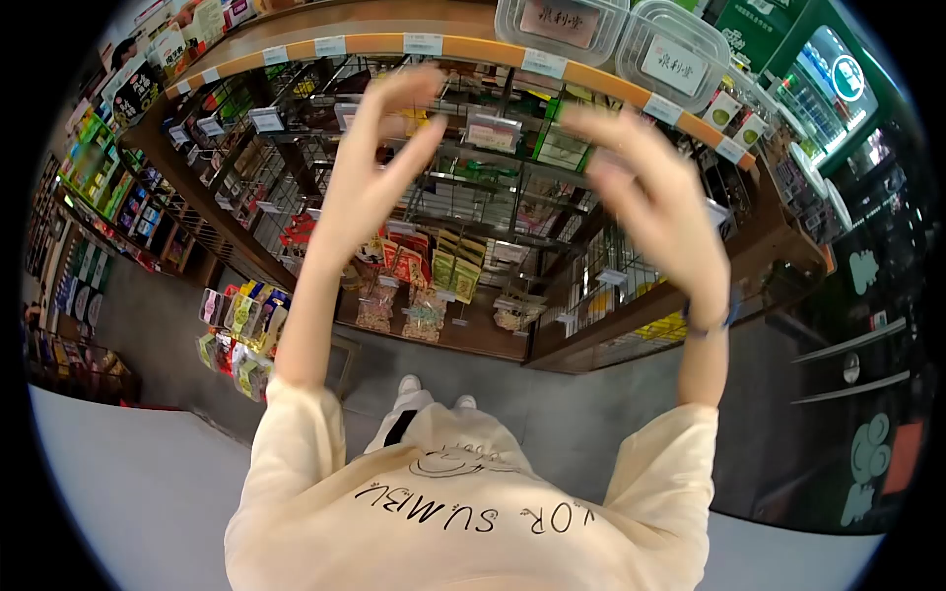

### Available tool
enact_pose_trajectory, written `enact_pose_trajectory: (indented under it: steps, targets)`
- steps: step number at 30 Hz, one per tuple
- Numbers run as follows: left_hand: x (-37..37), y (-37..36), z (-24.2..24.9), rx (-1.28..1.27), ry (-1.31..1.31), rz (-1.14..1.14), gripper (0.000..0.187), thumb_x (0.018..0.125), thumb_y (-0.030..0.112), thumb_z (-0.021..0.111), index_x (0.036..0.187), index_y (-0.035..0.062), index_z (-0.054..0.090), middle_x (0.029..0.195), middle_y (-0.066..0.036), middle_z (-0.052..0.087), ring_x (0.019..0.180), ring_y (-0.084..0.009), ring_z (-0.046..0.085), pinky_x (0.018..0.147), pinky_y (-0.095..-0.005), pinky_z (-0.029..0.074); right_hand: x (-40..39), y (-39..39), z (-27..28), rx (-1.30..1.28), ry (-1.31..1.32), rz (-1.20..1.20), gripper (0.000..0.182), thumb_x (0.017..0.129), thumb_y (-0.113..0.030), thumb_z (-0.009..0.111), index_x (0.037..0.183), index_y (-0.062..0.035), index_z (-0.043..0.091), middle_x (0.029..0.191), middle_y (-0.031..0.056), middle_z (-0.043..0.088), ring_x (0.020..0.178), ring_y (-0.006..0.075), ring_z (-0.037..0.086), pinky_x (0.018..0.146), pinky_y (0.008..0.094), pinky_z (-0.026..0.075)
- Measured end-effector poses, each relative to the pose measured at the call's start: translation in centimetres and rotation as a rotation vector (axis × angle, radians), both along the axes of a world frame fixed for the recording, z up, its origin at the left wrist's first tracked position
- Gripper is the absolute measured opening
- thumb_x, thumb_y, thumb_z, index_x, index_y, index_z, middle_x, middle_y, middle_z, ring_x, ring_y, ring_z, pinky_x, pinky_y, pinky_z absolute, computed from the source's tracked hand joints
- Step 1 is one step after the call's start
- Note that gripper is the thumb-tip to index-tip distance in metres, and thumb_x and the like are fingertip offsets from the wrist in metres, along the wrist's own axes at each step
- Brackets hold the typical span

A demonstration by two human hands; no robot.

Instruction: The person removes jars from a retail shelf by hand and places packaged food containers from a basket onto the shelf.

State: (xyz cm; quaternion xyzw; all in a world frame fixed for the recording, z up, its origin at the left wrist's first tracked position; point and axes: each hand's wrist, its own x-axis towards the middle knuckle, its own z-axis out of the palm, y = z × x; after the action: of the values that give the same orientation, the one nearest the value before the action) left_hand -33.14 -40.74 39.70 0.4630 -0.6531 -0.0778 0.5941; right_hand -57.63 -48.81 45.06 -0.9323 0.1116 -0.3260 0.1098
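Hands are raised in front of a wire rack [493,187] stocked with snack packets: the left hand [379,148] is open, fingers spread and curled, holding nothing, and the right hand [645,192] is likewise open and empty, its fingers blurred by motion. Between the two hands, on the upper rungs of the rack, hangs a small labelled packet [493,130], the nearest item to either hand; whether a fingertip touches it cannot be told. Above the rack, on the curved wooden shelf [394,44], sit two clear lidded tubs [616,34] close to the edge. Below the rack's middle rungs hang red and yellow bags [434,266]. My judgement is that a quick sweep by the blurred right hand could knock a hanging packet off its hook, or a reach upward could nudge a tub over the shelf edge. Price tags along the shelf are too small to read, the packet's print is illegible, and the rack's right side is hidden behind the right hand and forearm.
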Motion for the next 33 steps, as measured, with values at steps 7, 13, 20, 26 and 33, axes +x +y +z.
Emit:
enact_pose_trajectory:
  steps: [7, 13, 20, 26, 33]
  targets:
    - [-4.0, 12.9, -21.2, 0.727, 0.688, 0.025, 0.026, 0.087, 0.01, 0.056, 0.111, 0.0029, 0.05, 0.105, -0.007, 0.06, 0.099, -0.0141, 0.055, 0.084, -0.0279, 0.044, -4.7, 6.2, -16.1, 1.199, 0.534, 0.312, 0.047, 0.089, -0.03, 0.053, 0.129, -0.0063, 0.043, 0.125, 0.0139, 0.051, 0.114, 0.0311, 0.05, 0.101, 0.0386, 0.033]
    - [-9.2, 20.2, -24.7, 0.963, 0.675, -0.196, 0.039, 0.09, 0.024, 0.054, 0.12, 0.0022, 0.044, 0.112, -0.012, 0.056, 0.105, -0.0195, 0.053, 0.087, -0.03, 0.043, -4.6, 15.7, -37.3, 0.903, 0.962, -0.254, 0.049, 0.09, -0.029, 0.048, 0.133, -0.0074, 0.037, 0.128, 0.0197, 0.047, 0.12, 0.0331, 0.043, 0.099, 0.0365, 0.034]
    - [-6.3, 21.2, -21.8, 0.875, -0.281, 0.088, 0.042, 0.083, 0.029, 0.056, 0.117, 0.0064, 0.047, 0.11, -0.011, 0.055, 0.105, -0.0257, 0.051, 0.087, -0.039, 0.039, 2.4, 17.7, -39.0, 0.972, 0.797, -0.014, 0.035, 0.082, -0.014, 0.052, 0.115, -0.0024, 0.049, 0.112, 0.024, 0.054, 0.106, 0.0369, 0.052, 0.086, 0.0407, 0.043]
    - [-0.1, 31.6, -24.1, 0.925, 0.099, 0.141, 0.044, 0.084, 0.029, 0.056, 0.119, 0.0045, 0.047, 0.114, -0.012, 0.054, 0.108, -0.0277, 0.05, 0.09, -0.0387, 0.039, 12.0, 18.3, -38.1, 0.604, 0.925, 0.027, 0.057, 0.084, -0.029, 0.055, 0.127, 0.005, 0.04, 0.125, 0.0251, 0.046, 0.117, 0.0385, 0.042, 0.098, 0.0398, 0.035]
    - [6.1, 45.1, -28.3, 0.984, 0.769, 0.26, 0.047, 0.087, 0.033, 0.055, 0.122, 0.0033, 0.044, 0.114, -0.015, 0.055, 0.109, -0.0243, 0.052, 0.092, -0.0365, 0.04, 22.5, 29.6, -38.8, 0.717, 0.882, 0.168, 0.058, 0.084, -0.032, 0.055, 0.126, 0.0053, 0.041, 0.124, 0.0254, 0.047, 0.118, 0.0367, 0.043, 0.098, 0.0373, 0.036]
